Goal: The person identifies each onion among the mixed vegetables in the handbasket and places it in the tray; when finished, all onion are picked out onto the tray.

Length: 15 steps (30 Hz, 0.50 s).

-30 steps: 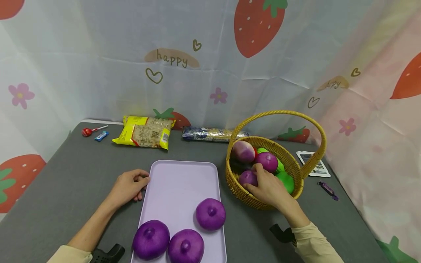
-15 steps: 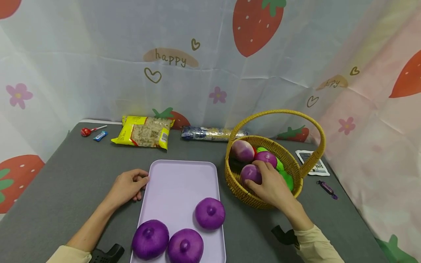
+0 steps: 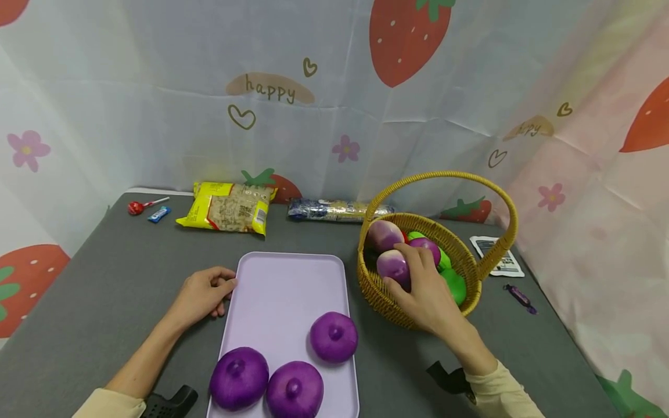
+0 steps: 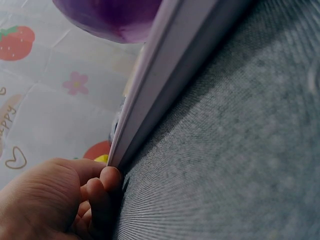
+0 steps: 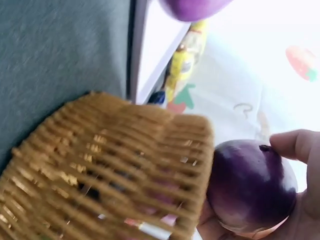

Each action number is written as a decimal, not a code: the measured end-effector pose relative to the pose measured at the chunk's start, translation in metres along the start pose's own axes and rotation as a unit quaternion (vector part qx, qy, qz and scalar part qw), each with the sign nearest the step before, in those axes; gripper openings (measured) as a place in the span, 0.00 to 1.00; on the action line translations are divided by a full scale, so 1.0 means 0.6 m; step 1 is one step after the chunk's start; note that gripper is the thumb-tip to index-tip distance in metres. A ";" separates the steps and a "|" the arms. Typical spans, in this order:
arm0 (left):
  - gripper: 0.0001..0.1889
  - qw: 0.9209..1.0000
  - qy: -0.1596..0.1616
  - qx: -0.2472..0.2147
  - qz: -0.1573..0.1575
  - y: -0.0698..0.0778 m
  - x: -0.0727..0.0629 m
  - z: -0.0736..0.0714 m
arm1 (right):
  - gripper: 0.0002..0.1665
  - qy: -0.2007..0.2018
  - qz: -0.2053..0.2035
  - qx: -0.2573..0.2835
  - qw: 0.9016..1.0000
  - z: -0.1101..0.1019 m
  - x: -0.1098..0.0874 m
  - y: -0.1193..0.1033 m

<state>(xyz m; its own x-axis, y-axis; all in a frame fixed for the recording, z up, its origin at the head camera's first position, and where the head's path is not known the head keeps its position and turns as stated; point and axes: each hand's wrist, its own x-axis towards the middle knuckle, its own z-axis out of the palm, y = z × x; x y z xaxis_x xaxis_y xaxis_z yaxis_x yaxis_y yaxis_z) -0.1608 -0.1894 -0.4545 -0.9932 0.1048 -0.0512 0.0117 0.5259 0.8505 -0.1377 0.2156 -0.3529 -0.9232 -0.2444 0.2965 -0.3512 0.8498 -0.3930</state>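
Observation:
My right hand (image 3: 431, 290) grips a purple onion (image 3: 393, 267) with a pale patch, within the mouth of the wicker basket (image 3: 384, 305). In the right wrist view the thumb lies on the top of this onion (image 5: 252, 187) and fingers curl beneath it, beside the basket's woven wall. Two more purple onions (image 3: 385, 235) and green vegetables (image 3: 453, 285) sit in the basket, partly covered by the hand. My left hand (image 3: 205, 292) pinches the left rim of the lilac tray (image 3: 284, 284) between thumb and fingers. Three purple onions (image 3: 334, 338) rest on the tray's near half.
Along the back lie a yellow snack bag (image 3: 230, 208) and a long shiny packet (image 3: 334, 211). A red lollipop (image 3: 137, 208) and a blue wrapped candy (image 3: 159, 214) are at the far left. Right of the basket are a white pouch (image 3: 506, 264) and a purple candy (image 3: 520, 298).
The right hand has taken hold of the onion in the basket and raised it slightly, turning its pale side into view. The left hand stays at the tray rim.

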 end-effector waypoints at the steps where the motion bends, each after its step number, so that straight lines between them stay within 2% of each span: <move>1: 0.17 1.000 0.000 0.000 0.000 0.001 0.000 0.000 | 0.34 0.001 -0.006 0.004 1.000 0.000 -0.001 -0.004; 10: 0.17 1.000 0.000 0.001 0.002 0.002 0.000 0.001 | 0.23 0.000 -0.053 0.026 0.998 0.009 -0.007 -0.033; 15: 0.16 1.000 0.000 0.004 -0.001 0.001 0.000 0.001 | 0.25 -0.005 -0.077 0.014 0.997 0.024 -0.004 -0.050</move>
<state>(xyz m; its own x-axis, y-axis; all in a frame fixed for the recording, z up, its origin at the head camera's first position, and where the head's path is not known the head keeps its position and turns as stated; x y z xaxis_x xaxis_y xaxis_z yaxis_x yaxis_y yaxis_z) -0.1610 -0.1887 -0.4545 -0.9931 0.1043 -0.0536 0.0103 0.5329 0.8461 -0.1270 0.1838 -0.3542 -0.8593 -0.3764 0.3463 -0.4935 0.7880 -0.3681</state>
